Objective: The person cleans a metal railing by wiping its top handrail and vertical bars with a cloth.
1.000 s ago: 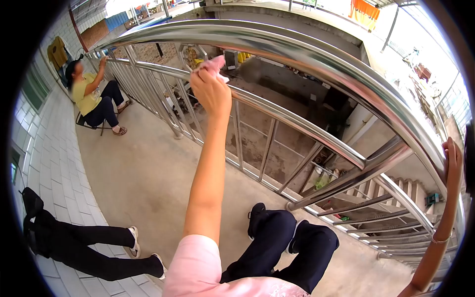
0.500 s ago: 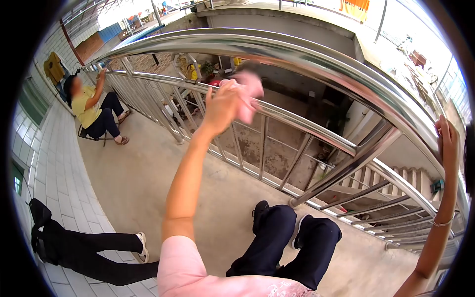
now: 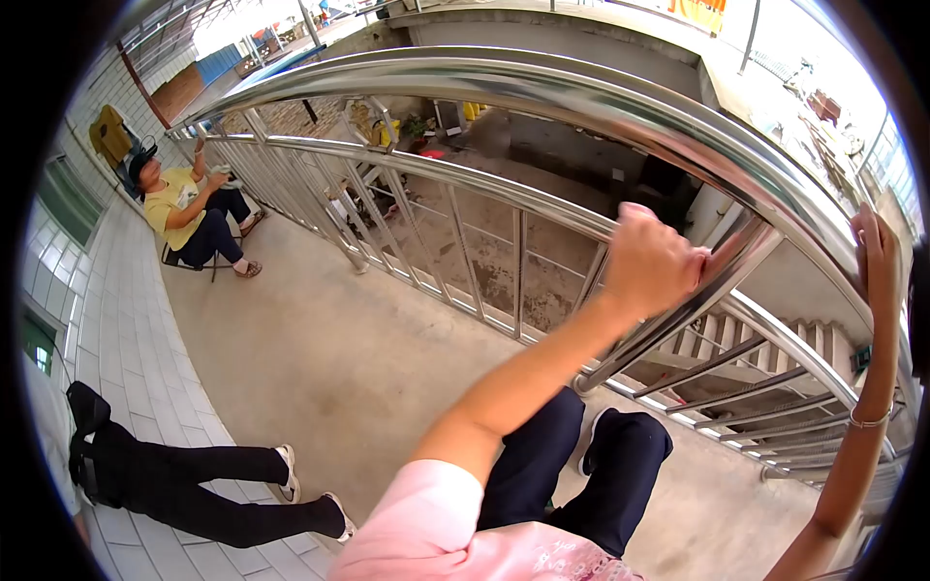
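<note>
The left hand [image 3: 649, 261] is curled closed over the middle rail [image 3: 475, 180] of a stainless-steel railing, close to where that rail meets a slanted post [image 3: 620, 355]. Its outline is slightly blurred; a pinkish patch shows at its top edge, and I cannot tell whether that is cloth or skin. The right hand [image 3: 879, 244], at the far right, touches the top handrail [image 3: 484, 83] with its fingers together; whether they wrap fully around it I cannot tell. A thin bracelet [image 3: 870, 420] circles that wrist. The 2 hands are well apart, the left lower than the right.

The railing bends at the slanted post, with upright bars along the long side and a staircase [image 3: 775, 341] visible through the bars on the right. The wearer has a pink shirt [image 3: 426, 504] and navy trousers [image 3: 620, 474], with both knees bent near the foot of the post.

At the upper left, 1 person in a yellow T-shirt [image 3: 172, 208] sits on a low stool with 1 raised hand at the railing. At the lower left, another person in black trousers [image 3: 208, 463] and white sneakers [image 3: 289, 474] is beside the white tiled wall [image 3: 107, 334]. Between these people and the railing stretches a concrete floor [image 3: 291, 358].
</note>
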Action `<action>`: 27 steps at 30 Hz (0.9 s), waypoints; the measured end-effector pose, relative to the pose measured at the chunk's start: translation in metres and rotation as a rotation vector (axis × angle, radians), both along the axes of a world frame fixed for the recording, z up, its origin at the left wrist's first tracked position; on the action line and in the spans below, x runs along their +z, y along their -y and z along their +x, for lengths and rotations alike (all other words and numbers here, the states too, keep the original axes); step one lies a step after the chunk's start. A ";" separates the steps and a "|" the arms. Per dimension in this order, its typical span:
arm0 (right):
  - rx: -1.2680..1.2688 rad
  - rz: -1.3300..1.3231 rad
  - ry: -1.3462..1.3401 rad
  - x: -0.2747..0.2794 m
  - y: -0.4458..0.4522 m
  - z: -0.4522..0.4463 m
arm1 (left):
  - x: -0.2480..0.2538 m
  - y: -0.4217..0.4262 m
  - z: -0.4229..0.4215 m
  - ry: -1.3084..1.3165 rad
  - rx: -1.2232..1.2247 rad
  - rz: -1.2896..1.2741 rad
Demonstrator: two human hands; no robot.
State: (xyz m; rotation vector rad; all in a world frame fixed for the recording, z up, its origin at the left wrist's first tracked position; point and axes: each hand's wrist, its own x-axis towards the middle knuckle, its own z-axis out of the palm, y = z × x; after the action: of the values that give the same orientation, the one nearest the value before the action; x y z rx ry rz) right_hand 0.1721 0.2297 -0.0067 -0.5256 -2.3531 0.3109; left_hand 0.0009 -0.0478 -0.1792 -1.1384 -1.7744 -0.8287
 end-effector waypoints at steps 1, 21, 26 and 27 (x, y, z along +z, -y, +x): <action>-0.010 -0.053 0.001 0.001 0.004 0.000 | -0.009 -0.012 0.014 0.085 -0.015 0.068; -0.050 0.148 0.060 0.006 0.007 0.004 | -0.033 0.124 -0.064 -0.226 0.059 -0.049; -0.147 -0.016 0.156 0.015 0.028 0.004 | -0.089 0.194 -0.070 0.501 0.056 0.075; -0.139 -0.021 0.153 0.016 0.033 0.004 | -0.115 0.207 -0.071 0.796 0.017 0.073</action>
State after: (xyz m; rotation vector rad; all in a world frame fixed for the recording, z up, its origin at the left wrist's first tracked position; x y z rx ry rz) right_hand 0.1759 0.1963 0.0095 -0.7422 -2.4465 0.2394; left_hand -0.0698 -0.2544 -0.2942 -0.7815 -2.3469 -1.4577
